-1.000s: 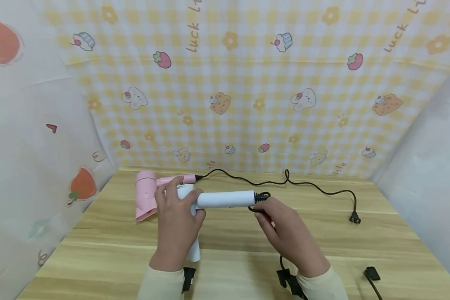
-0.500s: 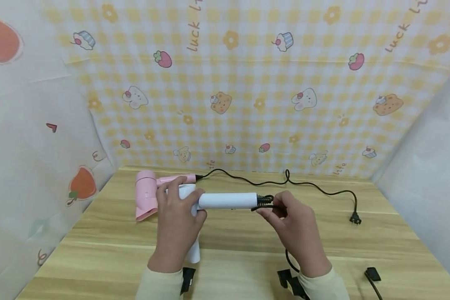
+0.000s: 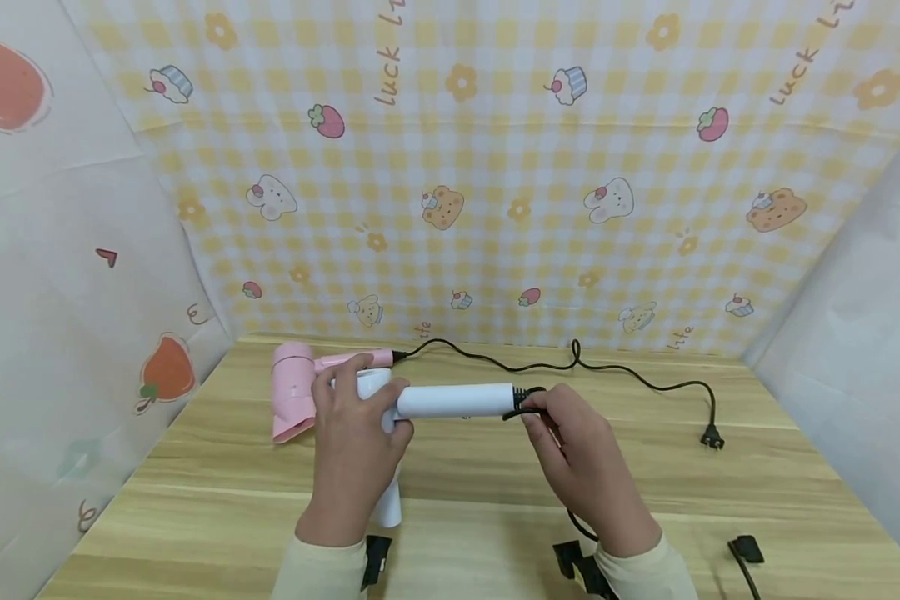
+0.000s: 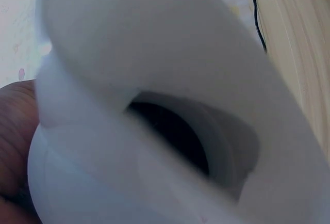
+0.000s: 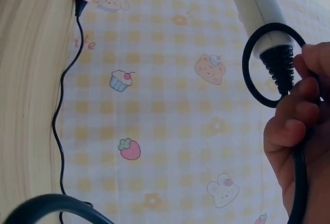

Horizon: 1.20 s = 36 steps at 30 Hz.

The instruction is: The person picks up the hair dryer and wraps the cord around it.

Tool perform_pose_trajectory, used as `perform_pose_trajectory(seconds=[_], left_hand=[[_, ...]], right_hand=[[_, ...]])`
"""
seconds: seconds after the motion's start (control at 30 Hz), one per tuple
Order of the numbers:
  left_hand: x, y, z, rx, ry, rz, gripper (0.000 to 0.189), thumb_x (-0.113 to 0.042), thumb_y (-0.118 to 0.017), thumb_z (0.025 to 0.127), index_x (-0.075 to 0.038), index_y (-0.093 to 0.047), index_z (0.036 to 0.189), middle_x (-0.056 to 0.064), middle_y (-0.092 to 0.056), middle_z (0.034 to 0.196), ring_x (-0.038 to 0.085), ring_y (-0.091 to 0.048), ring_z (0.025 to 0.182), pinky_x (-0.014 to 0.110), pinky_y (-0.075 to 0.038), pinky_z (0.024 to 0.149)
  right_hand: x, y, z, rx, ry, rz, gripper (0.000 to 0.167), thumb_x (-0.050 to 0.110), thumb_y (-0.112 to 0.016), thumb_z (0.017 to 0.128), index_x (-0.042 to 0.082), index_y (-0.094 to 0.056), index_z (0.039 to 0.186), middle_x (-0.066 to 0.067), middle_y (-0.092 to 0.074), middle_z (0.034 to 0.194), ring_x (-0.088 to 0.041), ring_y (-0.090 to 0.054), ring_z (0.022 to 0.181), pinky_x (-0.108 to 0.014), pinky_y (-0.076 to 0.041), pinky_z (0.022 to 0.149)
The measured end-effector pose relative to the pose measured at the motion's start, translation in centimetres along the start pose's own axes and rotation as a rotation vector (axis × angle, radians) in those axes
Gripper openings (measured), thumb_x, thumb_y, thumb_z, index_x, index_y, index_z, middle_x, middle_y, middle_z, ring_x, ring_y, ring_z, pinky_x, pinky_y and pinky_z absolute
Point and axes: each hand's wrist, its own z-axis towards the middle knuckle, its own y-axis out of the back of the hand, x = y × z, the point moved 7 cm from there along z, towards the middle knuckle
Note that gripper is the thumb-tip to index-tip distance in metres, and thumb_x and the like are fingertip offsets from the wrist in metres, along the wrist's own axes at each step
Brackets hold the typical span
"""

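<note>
My left hand grips a white hair dryer by its head, with the handle pointing right. Its open white nozzle fills most of the left wrist view. At the handle's end, my right hand pinches the dryer's black cord. The right wrist view shows that cord bent into a loop around the handle's end, by the ribbed cord sleeve. Part of the dryer's head is hidden behind my left fingers.
A pink hair dryer lies at the back left of the wooden table. Its black cord runs right to a plug. A small black piece on a cable lies at the front right. Patterned cloth hangs behind.
My right hand first moved right with the cord, away from the handle's end, then came slightly back toward it. The left hand and white hair dryer have hardly moved.
</note>
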Motion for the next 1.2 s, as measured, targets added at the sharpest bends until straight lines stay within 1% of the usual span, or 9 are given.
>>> perform_pose_trajectory(seconds=[0.07, 0.17, 0.27, 0.4, 0.53, 0.67, 0.83, 1.0, 1.2], left_hand=[[0.0, 0.0, 0.0, 0.004, 0.002, 0.004, 0.040, 0.000, -0.087, 0.058, -0.010, -0.079, 0.096, 0.024, -0.053, 0.127, 0.049, -0.039, 0.115, 0.060, -0.039, 0.091], [0.0, 0.0, 0.0, 0.013, 0.007, 0.009, 0.040, 0.000, -0.087, 0.058, -0.010, -0.079, 0.096, 0.023, -0.054, 0.127, 0.049, -0.039, 0.115, 0.060, -0.039, 0.091], [0.0, 0.0, -0.1, 0.020, 0.006, 0.011, 0.040, 0.000, -0.086, 0.058, -0.010, -0.079, 0.096, 0.023, -0.054, 0.127, 0.048, -0.039, 0.115, 0.060, -0.039, 0.091], [-0.1, 0.1, -0.1, 0.018, -0.010, 0.008, 0.040, 0.001, -0.086, 0.058, -0.011, -0.078, 0.095, 0.023, -0.054, 0.126, 0.049, -0.040, 0.114, 0.060, -0.039, 0.091], [-0.3, 0.1, 0.0, 0.018, -0.021, 0.008, 0.039, 0.000, -0.086, 0.058, -0.011, -0.078, 0.094, 0.022, -0.054, 0.126, 0.049, -0.040, 0.113, 0.060, -0.039, 0.091], [-0.4, 0.0, 0.0, 0.024, -0.018, 0.010, 0.039, 0.000, -0.086, 0.058, -0.011, -0.078, 0.094, 0.022, -0.054, 0.126, 0.048, -0.040, 0.114, 0.060, -0.038, 0.092], [-0.4, 0.1, 0.0, 0.028, -0.016, 0.018, 0.039, 0.001, -0.086, 0.058, -0.011, -0.078, 0.095, 0.021, -0.054, 0.126, 0.048, -0.040, 0.114, 0.060, -0.039, 0.091], [-0.4, 0.1, 0.0, 0.028, -0.014, 0.017, 0.039, 0.001, -0.086, 0.059, -0.010, -0.078, 0.096, 0.022, -0.054, 0.126, 0.048, -0.040, 0.114, 0.060, -0.039, 0.090], [-0.6, 0.2, 0.0, 0.015, -0.044, 0.012, 0.038, 0.000, -0.086, 0.057, -0.010, -0.078, 0.093, 0.022, -0.055, 0.124, 0.048, -0.041, 0.112, 0.059, -0.036, 0.094]], right_hand=[[0.0, 0.1, 0.0, -0.017, 0.002, 0.003, 0.027, -0.009, -0.072, 0.082, 0.006, -0.064, 0.102, 0.007, -0.051, 0.087, -0.003, -0.040, 0.069, -0.012, -0.033, 0.057], [-0.2, 0.3, 0.0, -0.039, -0.028, -0.007, 0.028, -0.008, -0.073, 0.082, 0.006, -0.064, 0.103, 0.005, -0.054, 0.089, -0.004, -0.042, 0.067, -0.011, -0.034, 0.056], [-0.6, 0.5, -0.1, -0.049, -0.091, -0.030, 0.028, -0.004, -0.077, 0.080, 0.006, -0.064, 0.102, 0.006, -0.052, 0.085, -0.006, -0.041, 0.063, -0.015, -0.035, 0.053], [-1.3, 0.7, -0.4, -0.050, -0.202, -0.043, 0.028, 0.002, -0.082, 0.078, 0.007, -0.063, 0.098, 0.006, -0.051, 0.080, -0.006, -0.041, 0.060, -0.021, -0.037, 0.052], [-1.9, 0.8, -0.5, -0.052, -0.304, -0.039, 0.029, 0.007, -0.083, 0.079, 0.009, -0.057, 0.093, 0.006, -0.049, 0.073, -0.007, -0.041, 0.058, -0.023, -0.037, 0.051], [-2.2, 0.9, -0.5, -0.047, -0.367, -0.035, 0.032, 0.010, -0.082, 0.080, 0.010, -0.051, 0.088, 0.006, -0.044, 0.068, -0.007, -0.040, 0.056, -0.024, -0.036, 0.049], [-2.1, 0.9, -0.4, -0.049, -0.372, -0.042, 0.033, 0.009, -0.083, 0.080, 0.011, -0.050, 0.082, 0.004, -0.045, 0.067, -0.008, -0.040, 0.055, -0.024, -0.035, 0.048], [-2.0, 0.8, -0.5, -0.070, -0.354, -0.068, 0.035, 0.010, -0.084, 0.079, 0.012, -0.049, 0.084, 0.003, -0.047, 0.070, -0.008, -0.040, 0.056, -0.024, -0.036, 0.048], [-1.7, 0.9, -0.4, -0.116, -0.275, -0.090, 0.033, 0.008, -0.084, 0.077, 0.008, -0.054, 0.089, 0.000, -0.047, 0.075, -0.010, -0.040, 0.058, -0.024, -0.038, 0.050]])
